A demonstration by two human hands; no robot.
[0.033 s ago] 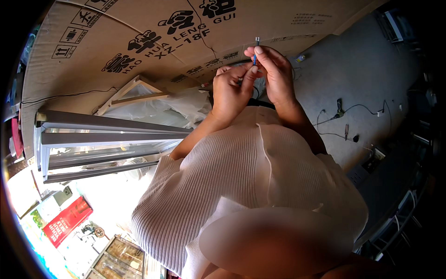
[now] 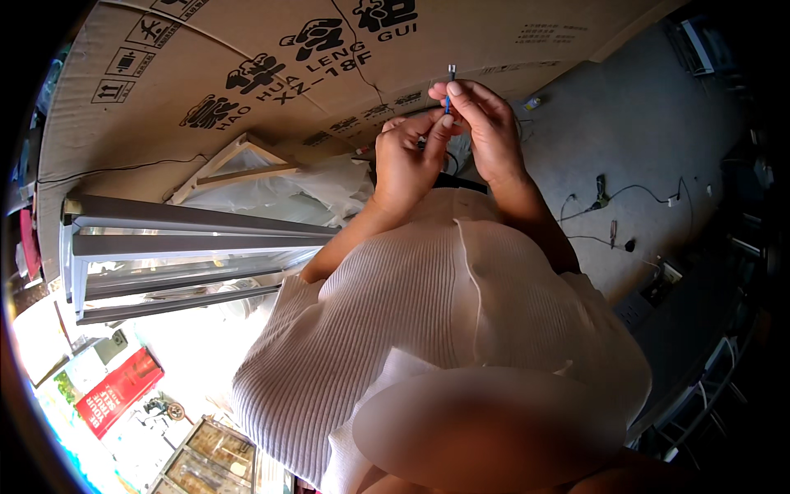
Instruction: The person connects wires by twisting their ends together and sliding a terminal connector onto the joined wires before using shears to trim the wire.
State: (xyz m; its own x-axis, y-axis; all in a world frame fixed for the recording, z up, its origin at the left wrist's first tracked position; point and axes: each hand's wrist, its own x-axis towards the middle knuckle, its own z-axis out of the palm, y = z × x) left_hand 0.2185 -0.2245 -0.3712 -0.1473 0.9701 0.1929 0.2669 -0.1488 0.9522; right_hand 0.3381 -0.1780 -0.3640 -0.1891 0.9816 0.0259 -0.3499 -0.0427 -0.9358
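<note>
1. The left hand point(image 2: 407, 160) and right hand point(image 2: 485, 123) meet in front of the chest. Both are narrowed to fingertip pinches on a small blue connector point(image 2: 448, 103), which is held upright with its metal tip pointing to the far side.
2. The connector is off every surface, in the air between the two hands, with the cardboard box point(image 2: 247, 58) behind it.
3. Judging by the grip, this is fine fingertip work on the connector. Whether a wire is joined to it I cannot tell.
4. Any further handling would call for a steady pinch and small, careful finger moves.
5. Left and nearer lies a grey metal frame point(image 2: 189, 239) with a plastic sheet point(image 2: 321, 185) beside it. On the right, cables point(image 2: 601, 198) lie on the floor point(image 2: 642, 123).
6. Against the earlier frame nothing visibly differs: same grip, same pose.
</note>
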